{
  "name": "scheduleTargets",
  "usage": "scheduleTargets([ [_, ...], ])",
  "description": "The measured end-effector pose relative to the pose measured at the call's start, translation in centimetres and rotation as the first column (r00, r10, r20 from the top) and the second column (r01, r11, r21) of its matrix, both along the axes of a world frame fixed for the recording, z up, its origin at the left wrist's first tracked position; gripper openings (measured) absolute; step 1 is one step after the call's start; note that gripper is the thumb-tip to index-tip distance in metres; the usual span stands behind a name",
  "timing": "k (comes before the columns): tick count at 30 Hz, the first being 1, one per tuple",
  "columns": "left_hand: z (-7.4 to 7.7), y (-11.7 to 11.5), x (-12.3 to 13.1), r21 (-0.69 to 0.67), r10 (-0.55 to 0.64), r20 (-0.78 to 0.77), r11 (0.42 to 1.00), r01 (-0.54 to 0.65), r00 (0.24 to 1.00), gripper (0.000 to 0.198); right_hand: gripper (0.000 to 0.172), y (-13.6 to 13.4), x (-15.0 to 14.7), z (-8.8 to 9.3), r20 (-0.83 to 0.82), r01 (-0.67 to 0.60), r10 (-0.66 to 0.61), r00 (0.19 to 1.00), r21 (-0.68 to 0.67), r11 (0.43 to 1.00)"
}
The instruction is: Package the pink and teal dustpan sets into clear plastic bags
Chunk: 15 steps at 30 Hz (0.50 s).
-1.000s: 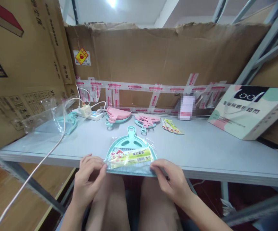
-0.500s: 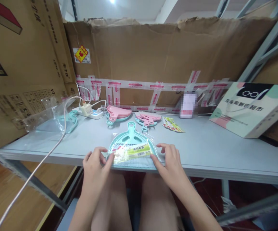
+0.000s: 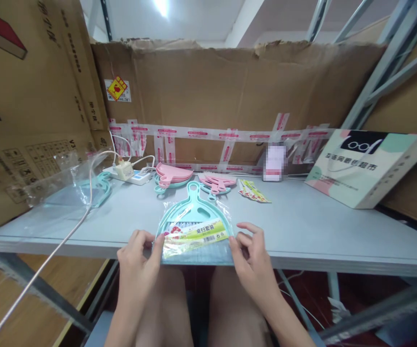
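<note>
In front of me, at the table's near edge, lies a light-blue dustpan and brush set in a clear plastic bag, its handle pointing away. Inside the bag a yellow-green label card lies slantwise across the brush bristles. My left hand is closed on the left edge of the pack, thumb on top; its other fingertips are partly hidden. On the right edge my right hand presses its thumb, with the index finger raised and the other fingers curled.
Pink and blue dustpans and pink brushes lie farther back, beside several label cards. Another bagged set is at left, near a power strip and trailing white cable. A printed box stands right.
My right hand's fingers have curled in more at the pack's edge. Both hands remain at the pack's sides, while the whole view has shifted slightly.
</note>
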State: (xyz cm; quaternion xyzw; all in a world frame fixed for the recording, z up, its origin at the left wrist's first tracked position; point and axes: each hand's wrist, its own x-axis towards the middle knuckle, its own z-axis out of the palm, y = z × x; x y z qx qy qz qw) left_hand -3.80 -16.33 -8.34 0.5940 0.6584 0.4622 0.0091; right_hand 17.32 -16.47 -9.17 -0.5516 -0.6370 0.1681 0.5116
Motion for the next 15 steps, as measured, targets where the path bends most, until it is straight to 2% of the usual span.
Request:
scheduleTargets([
  [2, 0.2, -0.5, 0.4, 0.06, -0.004, 0.079, 0.998, 0.0, 0.997, 0.027, 0.033, -0.7, 0.0, -0.2, -0.172, 0.042, -0.035, 0.984, 0.035, 0.999],
  [3, 0.4, -0.7, 0.7, 0.094, -0.013, 0.116, 0.996, 0.002, 0.993, 0.026, 0.039, -0.9, 0.3, -0.1, -0.228, 0.041, -0.038, 0.973, 0.01, 0.999],
  [5, 0.7, -1.0, 1.5, 0.166, -0.063, 0.179, 0.986, 0.034, 0.982, 0.024, 0.046, -1.2, 1.1, 0.3, -0.281, -0.052, 0.019, 0.959, -0.112, 0.992],
  [7, 0.9, -1.1, 2.5, 0.217, -0.121, 0.223, 0.973, 0.071, 0.967, 0.022, 0.045, -1.3, 2.3, 0.7, -0.294, -0.198, 0.12, 0.948, -0.25, 0.948],
  [9, 1.0, -1.1, 3.8, 0.252, -0.168, 0.256, 0.962, 0.102, 0.952, 0.02, 0.044, -1.3, 3.4, 1.1, -0.255, -0.242, 0.162, 0.953, -0.327, 0.913],
  [11, 0.9, -0.8, 5.4, 0.289, -0.206, 0.294, 0.95, 0.119, 0.933, 0.019, 0.043, -1.3, 4.2, 1.3, -0.139, -0.113, 0.07, 0.988, -0.328, 0.938],
  [13, 0.9, -0.5, 7.0, 0.323, -0.256, 0.325, 0.935, 0.147, 0.911, 0.018, 0.043, -1.1, 5.2, 1.7, -0.043, 0.071, -0.085, 0.995, -0.268, 0.961],
  [15, 0.9, -0.2, 8.1, 0.312, -0.337, 0.309, 0.919, 0.241, 0.889, 0.015, 0.042, -0.4, 6.9, 2.1, -0.031, 0.204, -0.215, 0.976, -0.203, 0.958],
])
